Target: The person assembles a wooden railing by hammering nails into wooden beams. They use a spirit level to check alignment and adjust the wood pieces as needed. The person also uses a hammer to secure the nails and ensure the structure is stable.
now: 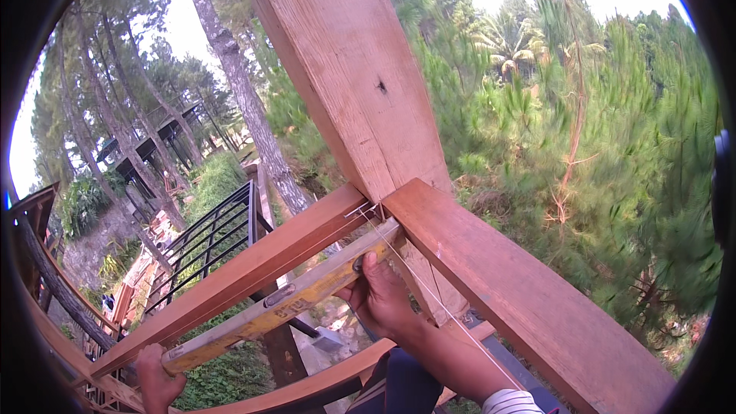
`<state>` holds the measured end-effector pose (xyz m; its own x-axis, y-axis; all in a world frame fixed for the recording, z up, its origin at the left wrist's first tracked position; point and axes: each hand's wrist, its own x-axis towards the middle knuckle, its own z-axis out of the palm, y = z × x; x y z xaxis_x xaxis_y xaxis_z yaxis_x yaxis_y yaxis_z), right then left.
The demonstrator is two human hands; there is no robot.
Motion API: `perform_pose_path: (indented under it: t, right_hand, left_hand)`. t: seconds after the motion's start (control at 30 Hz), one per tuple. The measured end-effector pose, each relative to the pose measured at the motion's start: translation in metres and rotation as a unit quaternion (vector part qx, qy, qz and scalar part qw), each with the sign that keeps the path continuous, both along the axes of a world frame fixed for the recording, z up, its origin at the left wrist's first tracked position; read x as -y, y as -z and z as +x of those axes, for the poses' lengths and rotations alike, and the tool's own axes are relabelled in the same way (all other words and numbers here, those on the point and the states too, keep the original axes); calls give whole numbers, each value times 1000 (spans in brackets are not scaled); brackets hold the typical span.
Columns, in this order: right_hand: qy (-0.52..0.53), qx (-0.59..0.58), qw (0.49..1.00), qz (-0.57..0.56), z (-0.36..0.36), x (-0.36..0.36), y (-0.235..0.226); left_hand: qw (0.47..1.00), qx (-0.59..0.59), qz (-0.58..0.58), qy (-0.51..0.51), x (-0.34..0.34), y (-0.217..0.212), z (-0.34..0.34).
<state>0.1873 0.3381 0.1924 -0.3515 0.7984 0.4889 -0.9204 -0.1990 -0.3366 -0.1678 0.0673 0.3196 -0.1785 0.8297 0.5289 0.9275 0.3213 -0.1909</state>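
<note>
A worn yellow spirit level [257, 323] slants up to the right alongside a reddish-brown wooden rail [230, 270]. My left hand [159, 380] is closed at its lower end, close to the rail. Near the upper end, my right hand [383, 295] grips the level, its thumb pressed beside a round hole. That end lies close to the corner where the rail, a second rail [521, 299] and a thick wooden post [376, 100] meet. At this corner a thin nail [360, 213] sticks out, and a pale string [477, 343] runs from there down to the right, past my right forearm.
A curved lower wooden beam [307, 389] crosses below my hands. Black metal railing [201, 241] stands behind the left rail. Beyond are a tall tree trunk [241, 80], a dark-roofed structure [146, 142] and dense green foliage [613, 123]. Ground shows far below between the beams.
</note>
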Motion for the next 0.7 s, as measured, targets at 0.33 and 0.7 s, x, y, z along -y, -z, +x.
perform_pose_path:
  t: [0.33,0.7]
  right_hand:
    - [9,35,999,11,9,4,-6]
    - [11,151,936,-318,63,50,101]
  left_hand:
    - [999,23,-19,17,-19,2,-10]
    - [952,189,-241,14,21,97,50]
